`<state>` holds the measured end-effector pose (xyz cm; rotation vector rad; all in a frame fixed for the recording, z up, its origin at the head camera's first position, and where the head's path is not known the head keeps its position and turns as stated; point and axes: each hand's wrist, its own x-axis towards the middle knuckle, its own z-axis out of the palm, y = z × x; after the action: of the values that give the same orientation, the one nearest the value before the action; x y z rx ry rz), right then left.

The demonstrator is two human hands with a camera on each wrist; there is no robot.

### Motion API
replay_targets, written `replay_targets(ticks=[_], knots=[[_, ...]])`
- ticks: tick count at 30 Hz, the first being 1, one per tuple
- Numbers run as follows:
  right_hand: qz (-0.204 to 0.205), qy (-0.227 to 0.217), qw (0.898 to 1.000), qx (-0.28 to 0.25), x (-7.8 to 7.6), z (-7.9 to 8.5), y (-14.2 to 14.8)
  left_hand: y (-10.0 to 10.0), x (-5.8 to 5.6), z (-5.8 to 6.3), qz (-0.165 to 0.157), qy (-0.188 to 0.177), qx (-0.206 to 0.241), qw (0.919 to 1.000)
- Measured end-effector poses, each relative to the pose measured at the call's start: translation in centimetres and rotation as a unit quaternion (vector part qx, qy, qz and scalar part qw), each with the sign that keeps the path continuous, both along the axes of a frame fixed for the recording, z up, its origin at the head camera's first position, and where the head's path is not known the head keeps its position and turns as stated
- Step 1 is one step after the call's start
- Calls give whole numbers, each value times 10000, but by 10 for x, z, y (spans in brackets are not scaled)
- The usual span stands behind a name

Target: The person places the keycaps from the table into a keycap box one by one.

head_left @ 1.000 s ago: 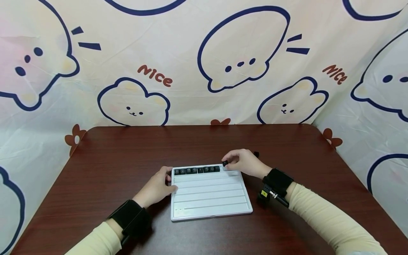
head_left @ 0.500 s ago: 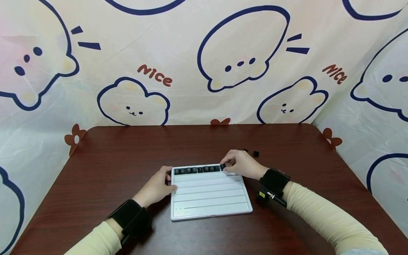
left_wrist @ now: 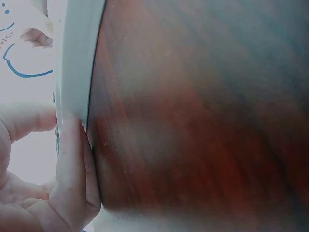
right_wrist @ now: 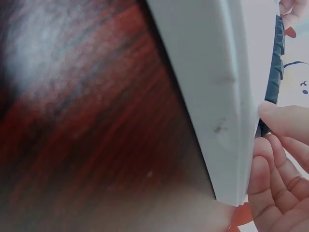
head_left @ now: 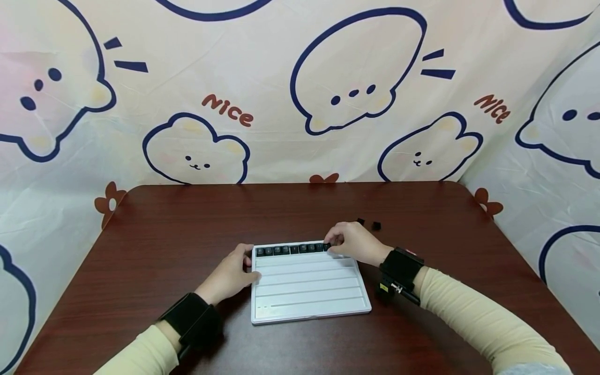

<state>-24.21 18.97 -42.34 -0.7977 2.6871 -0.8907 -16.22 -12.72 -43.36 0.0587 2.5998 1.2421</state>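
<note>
A white tray (head_left: 309,291) with ridged rows lies on the table. Black keycaps (head_left: 290,250) fill much of its far row from the left, and they show side-on as black keycaps (right_wrist: 276,63) in the right wrist view. My left hand (head_left: 233,276) grips the tray's left edge, thumb on top; the left wrist view shows fingers against the tray's side wall (left_wrist: 79,53). My right hand (head_left: 355,242) pinches one black keycap (head_left: 327,247) at the right end of that row, close beside its neighbour. Fingers partly cover this keycap.
Two loose black pieces, one black keycap (head_left: 376,226) and another (head_left: 360,221), lie on the brown table (head_left: 211,219) beyond my right hand. A printed cloth (head_left: 281,146) hangs behind the table and along both sides.
My right hand has moved slightly left and lowered the keycap from above the tray to the row's end. A second loose keycap has come out from behind the hand. My left hand stays put.
</note>
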Motion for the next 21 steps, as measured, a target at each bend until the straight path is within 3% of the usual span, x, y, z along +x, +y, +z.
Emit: replay_targets(ticks=[21], knots=[[-6,108,9999,-15,1,1,1,0,0,1,-8,-7,-9,10000]])
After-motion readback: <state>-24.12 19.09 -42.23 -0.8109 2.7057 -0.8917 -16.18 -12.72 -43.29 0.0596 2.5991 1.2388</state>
